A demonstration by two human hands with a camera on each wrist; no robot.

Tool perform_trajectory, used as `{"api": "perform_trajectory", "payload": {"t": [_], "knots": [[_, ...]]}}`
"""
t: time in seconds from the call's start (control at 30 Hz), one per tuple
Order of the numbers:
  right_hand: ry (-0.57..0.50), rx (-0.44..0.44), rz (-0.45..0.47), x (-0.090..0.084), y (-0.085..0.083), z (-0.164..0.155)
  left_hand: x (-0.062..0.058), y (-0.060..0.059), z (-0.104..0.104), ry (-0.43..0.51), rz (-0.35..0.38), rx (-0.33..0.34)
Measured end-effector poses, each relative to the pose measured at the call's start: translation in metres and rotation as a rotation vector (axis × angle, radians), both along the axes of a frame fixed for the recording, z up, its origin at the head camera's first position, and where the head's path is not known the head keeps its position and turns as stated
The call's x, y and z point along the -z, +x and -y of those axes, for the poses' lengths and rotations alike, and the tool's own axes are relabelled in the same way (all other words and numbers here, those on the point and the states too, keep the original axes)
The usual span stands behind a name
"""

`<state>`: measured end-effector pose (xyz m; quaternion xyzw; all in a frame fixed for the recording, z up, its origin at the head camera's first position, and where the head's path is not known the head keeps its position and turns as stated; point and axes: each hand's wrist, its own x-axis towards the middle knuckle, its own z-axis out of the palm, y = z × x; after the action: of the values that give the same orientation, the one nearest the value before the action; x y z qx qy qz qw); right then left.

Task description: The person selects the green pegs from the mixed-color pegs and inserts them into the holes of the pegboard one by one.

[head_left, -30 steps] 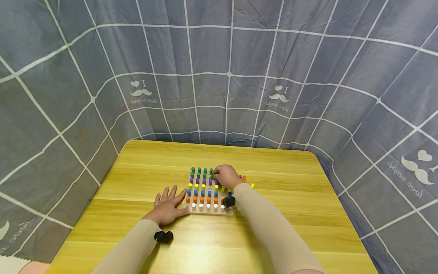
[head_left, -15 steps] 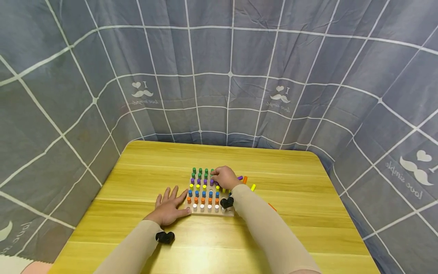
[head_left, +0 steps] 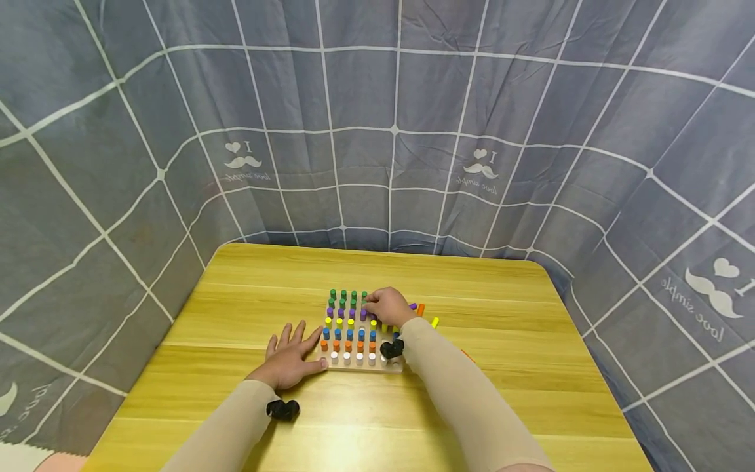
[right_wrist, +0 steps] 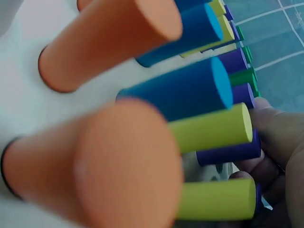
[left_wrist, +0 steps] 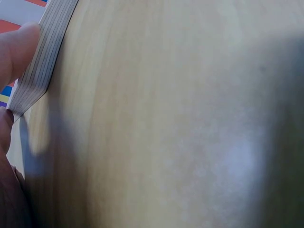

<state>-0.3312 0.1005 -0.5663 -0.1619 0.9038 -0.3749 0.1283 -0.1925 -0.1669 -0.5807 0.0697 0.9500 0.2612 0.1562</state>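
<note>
**Right hand at purple peg row, left hand bracing board**

Right hand [head_left: 386, 305] over far right part of pale wooden pegboard [head_left: 361, 364], fingers curled; grip closed round a purple cylindrical peg [right_wrist: 230, 153] in wrist view, peg upright in its hole, long axis vertical, just under fingertips. Left hand [head_left: 290, 358] flat, fingers spread, thumb against board's near-left edge. Right hand nearer. Loose purple, orange, yellow pegs [head_left: 426, 313] just right of grip. Yellow wood-grain tabletop [head_left: 501, 367]; grey checked cloth backdrop [head_left: 377, 131] around.
</note>
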Motion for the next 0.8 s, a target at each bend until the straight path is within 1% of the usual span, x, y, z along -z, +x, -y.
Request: {"api": "perform_trajectory", "payload": {"t": [0.2, 0.3, 0.37, 0.43, 0.57, 0.7, 0.8], "knots": [[-0.036, 0.008, 0.006, -0.009, 0.004, -0.015, 0.005, -0.002, 0.001, 0.024, -0.017, 0.006], [-0.036, 0.003, -0.033, -0.017, 0.007, -0.026, 0.006, -0.003, 0.002, 0.019, -0.016, 0.006], [-0.040, 0.005, -0.043, -0.022, 0.010, -0.035, 0.006, -0.002, 0.002, 0.011, -0.013, 0.008], [-0.022, 0.017, -0.072, -0.027, 0.013, -0.044, 0.005, -0.001, 0.003, 0.005, -0.010, 0.008], [-0.006, 0.069, -0.073, -0.033, 0.019, -0.067, 0.002, 0.000, 0.003, 0.000, -0.005, 0.010], [0.021, 0.120, -0.074, -0.032, 0.028, -0.094, 0.001, -0.002, 0.001, 0.002, -0.012, 0.009], [0.051, 0.141, -0.069, -0.027, 0.038, -0.113, 0.004, -0.002, 0.000, 0.009, -0.019, 0.003]]}}
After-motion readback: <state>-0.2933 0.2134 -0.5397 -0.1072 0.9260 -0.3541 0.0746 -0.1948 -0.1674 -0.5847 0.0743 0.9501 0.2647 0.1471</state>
